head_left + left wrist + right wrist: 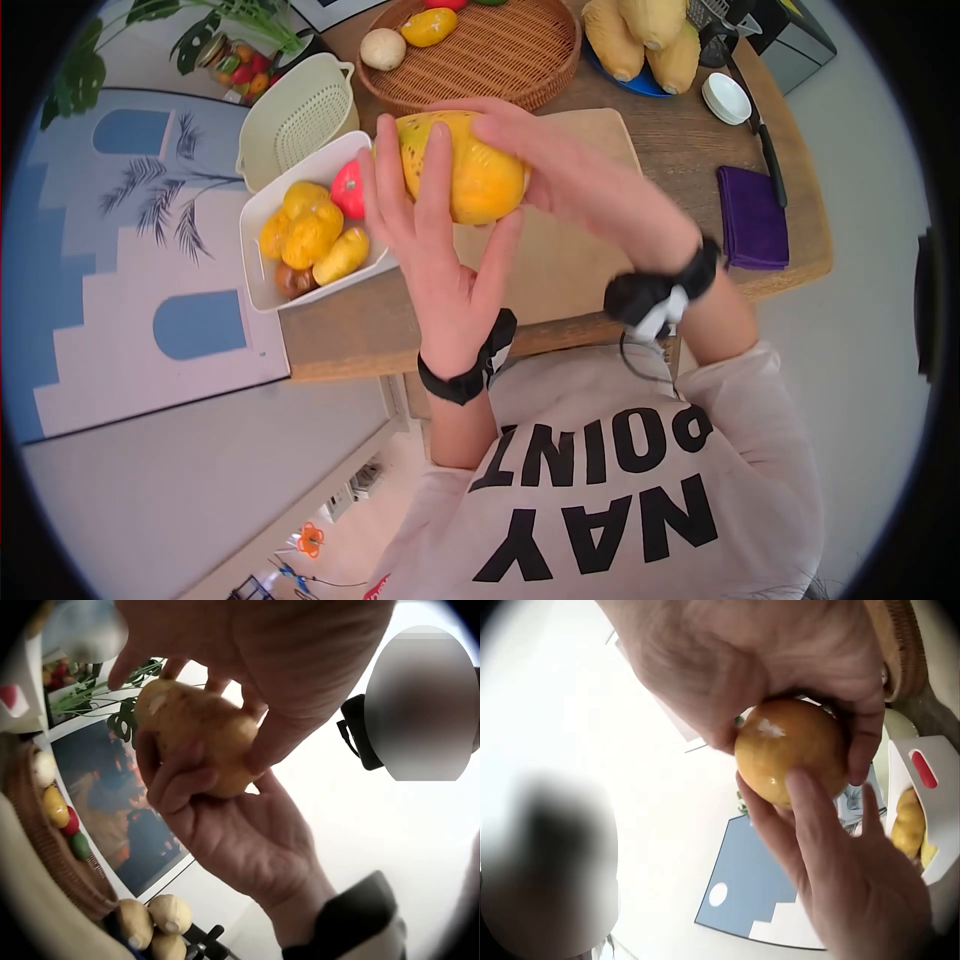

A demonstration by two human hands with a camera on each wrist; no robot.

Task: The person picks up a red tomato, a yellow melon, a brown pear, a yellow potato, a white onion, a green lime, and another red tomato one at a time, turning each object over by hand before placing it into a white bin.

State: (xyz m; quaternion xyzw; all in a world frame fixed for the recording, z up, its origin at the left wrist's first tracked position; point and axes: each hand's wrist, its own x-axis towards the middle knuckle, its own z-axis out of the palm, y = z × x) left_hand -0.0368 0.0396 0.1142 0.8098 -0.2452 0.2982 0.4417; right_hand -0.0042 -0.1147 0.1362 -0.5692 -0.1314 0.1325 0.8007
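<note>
Both hands hold a yellow-orange papaya (pixel 470 170) with dark specks, raised over a pale cutting board (pixel 560 270). My left hand (pixel 435 255) is against its left side, long fingers spread along the skin and thumb on the near side. From the far right, my right hand (pixel 570 170) curls round the fruit's end. In the left wrist view, curled fingers wrap the papaya (pixel 202 735) from below. The right wrist view shows the rounded end of the papaya (pixel 791 754), with a pale mark, between the right thumb and fingers.
Left of the board, a white bin (pixel 262 292) holds several yellow fruits and a red one. Behind it stands a pale green colander (pixel 290 125). A wicker tray (pixel 490 60) lies at the back. Tan squashes (pixel 610 40), a small white bowl (pixel 726 98), a black-handled knife (pixel 770 165) and purple cloth (pixel 752 220) are right.
</note>
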